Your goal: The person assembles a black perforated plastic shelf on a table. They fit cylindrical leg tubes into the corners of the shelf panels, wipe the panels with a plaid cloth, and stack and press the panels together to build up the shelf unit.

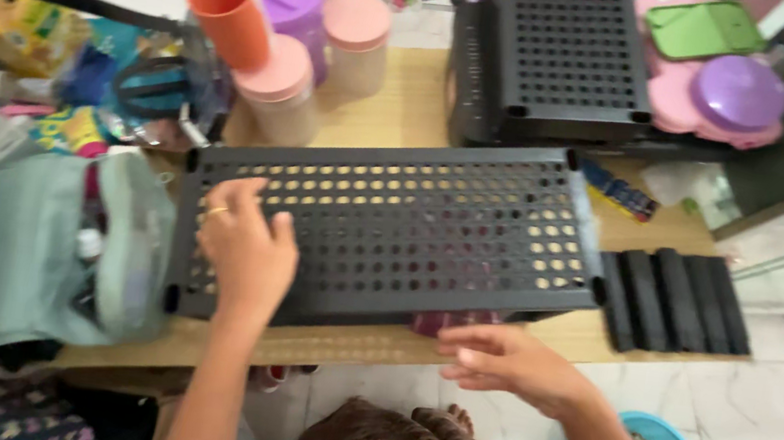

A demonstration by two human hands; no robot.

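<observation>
Landmark: black perforated shelf panel (391, 230), lying flat and slightly askew on the wooden table (398, 100).
Panel position: near the table's front edge, directly before the person; its near edge appears a little raised.
Left hand (245, 249): resting palm-down on the panel's left portion, fingers (239, 195) loosely spread and pressing on the holes, clamped on nothing.
Right hand (505, 361): at the panel's near edge, fingers held straight and close together, tips by or just beneath the rim; actual contact cannot be told.
Stage, as judged: the panel lies unassembled; no posts are fitted in its corner sockets.
Remaining, as judged: black posts (674, 300) lie side by side just right of the panel, unused.
Further panels: stacked black panels (560, 56) stand behind the landmark.
Other items: lidded plastic jars (283, 90) behind its left corner; green bag (55, 246) to its left.
</observation>
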